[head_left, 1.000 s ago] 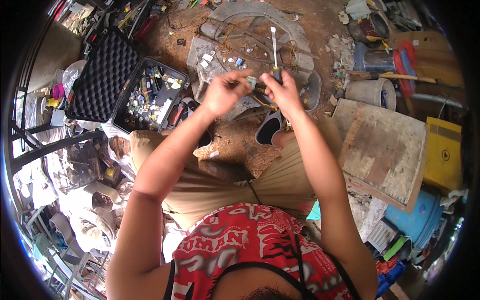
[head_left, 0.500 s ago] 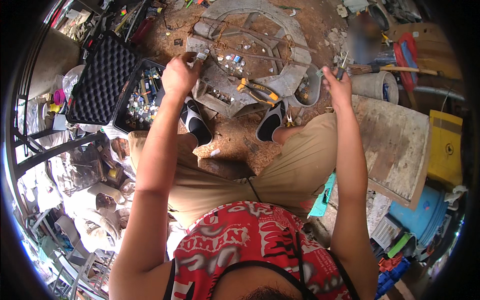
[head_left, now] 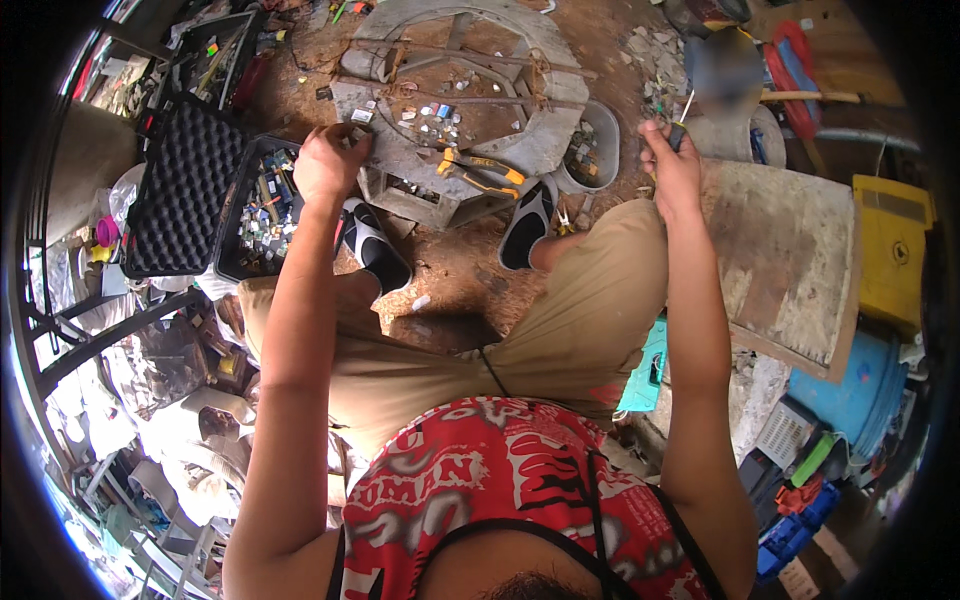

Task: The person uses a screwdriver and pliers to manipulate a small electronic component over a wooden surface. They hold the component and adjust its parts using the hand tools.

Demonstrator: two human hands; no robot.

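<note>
Two bare hands are seen, held well apart. The left hand (head_left: 328,160) is closed around a small grey piece (head_left: 357,132) at the near left edge of one round grey frame (head_left: 520,60) lying on the dirt; what the piece is cannot be told. The right hand (head_left: 672,170) is clenched on a slim tool (head_left: 684,118) with a pale shaft, held above the right knee beside one worn wooden board (head_left: 790,250). One pair of pliers (head_left: 482,172) with orange-and-black handles is laid on the frame's near part, between the hands and touched by neither. Two black-and-white shoes (head_left: 372,245) are planted just below the frame. One open black case (head_left: 190,190) with foam lining and a tray of small parts is set to the left, near the left hand, and one grey bowl (head_left: 590,150) of bits is wedged beside the frame. Compared with a second ago, when both hands were joined over the frame's middle, the hands have been drawn apart, and since half a second ago their places are little changed.
</note>
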